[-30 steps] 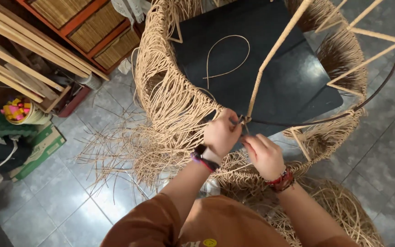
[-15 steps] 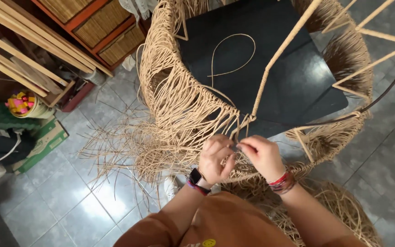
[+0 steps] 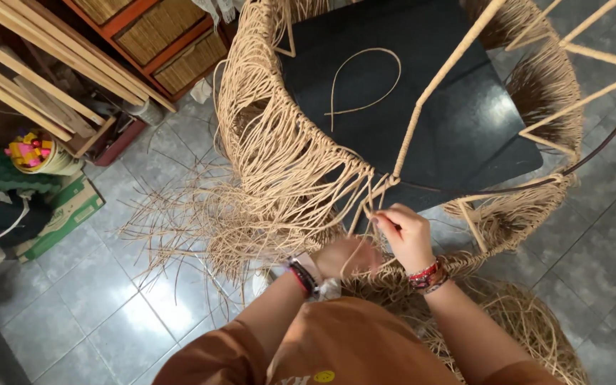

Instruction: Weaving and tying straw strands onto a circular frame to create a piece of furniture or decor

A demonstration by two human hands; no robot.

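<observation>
Since half a second earlier, the left hand (image 3: pixel 347 255) had dropped lower, under the chair's front rim. The right hand (image 3: pixel 402 232) stayed nearer the joint, fingers pinched shut on a cord strand (image 3: pixel 362 207) running steeply up to the wrapped frame (image 3: pixel 436 89). Whether the left hand held anything could not be told.

I see the chair frame (image 3: pixel 422 142) dead centre on the floor (image 3: pixel 94 299), seat cushion (image 3: pixel 429 93) inside it, a loose cord loop (image 3: pixel 361 78) on the cushion. Right hand (image 3: pixel 404 235) sits at the frame's near rim, fingers (image 3: pixel 383 222) on the hanging cords (image 3: pixel 286 178); left hand (image 3: pixel 347 255) just below and left of it. Strand ends (image 3: pixel 180 228) spill onto floor left of the frame. Wooden slats (image 3: pixel 30 78) and drawer unit (image 3: pixel 158 36) far left, box (image 3: pixel 62 214) below them.
</observation>
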